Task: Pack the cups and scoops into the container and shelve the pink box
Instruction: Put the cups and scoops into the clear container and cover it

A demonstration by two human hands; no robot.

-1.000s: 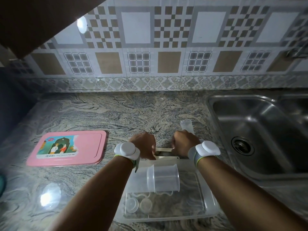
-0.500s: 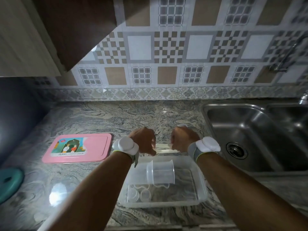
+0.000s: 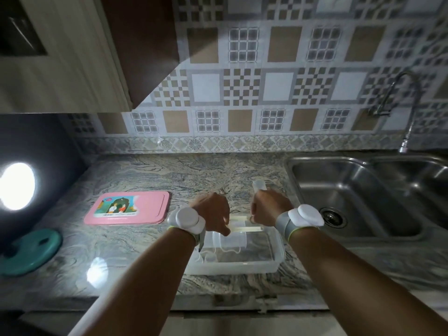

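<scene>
A clear rectangular container sits on the marble counter near its front edge. Inside it a clear cup lies on its side, with small clear cups at the left end. My left hand and my right hand hover over the container's far rim. Each pinches one end of a pale flat scoop stretched between them. A small clear cup shows just beyond my right hand; I cannot tell whether it is held. The pink box lies flat to the left.
A steel sink with a curved tap fills the right side. A teal disc rests at the counter's left edge. A wall cabinet hangs above the left, against the tiled wall.
The view has tilted up and back, bringing the cabinet and tap into sight. My hands have stayed over the container's far rim and spread slightly apart on the scoop.
</scene>
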